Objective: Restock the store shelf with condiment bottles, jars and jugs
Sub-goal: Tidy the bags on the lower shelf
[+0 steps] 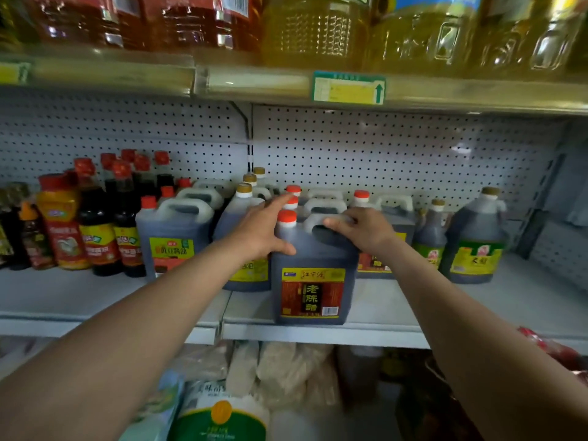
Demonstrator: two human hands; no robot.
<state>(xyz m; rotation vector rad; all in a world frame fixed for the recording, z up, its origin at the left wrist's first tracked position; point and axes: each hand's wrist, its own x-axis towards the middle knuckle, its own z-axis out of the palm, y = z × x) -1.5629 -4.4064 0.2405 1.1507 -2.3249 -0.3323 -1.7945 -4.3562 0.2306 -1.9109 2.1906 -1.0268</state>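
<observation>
1. A dark vinegar jug (313, 275) with a red cap stood at the front edge of the middle shelf (397, 313), its yellow-and-red label facing outward. It headed a row of like jugs (324, 202) running back toward the pegboard wall (381, 148).

2. The right hand (366, 229) had its fingers curled round the jug's white handle, gripping it from above.

3. The left hand (264, 229) lay with fingers mostly straight against the jug's left shoulder, thumb pressed to its side and forefinger stretched toward the red caps behind; it steadied rather than grasped.

4. Neighbours stood close: a rounder dark jug (241, 246) just to the left, touching or nearly so, a square soy jug (173, 237) beyond that, and tall red-capped bottles (111, 218) further left. To the right sat two more dark jugs (474, 240) with gold caps.

5. Judging by the pose, the step in hand was seating this jug in its row, though whether it rested fully on the shelf or was partly borne by the handle could not be told from this angle.

6. The next move seemed to call for a push straight back until it met the jug behind, label kept square, then a clean release of both hands without nudging the round jug alongside.
</observation>
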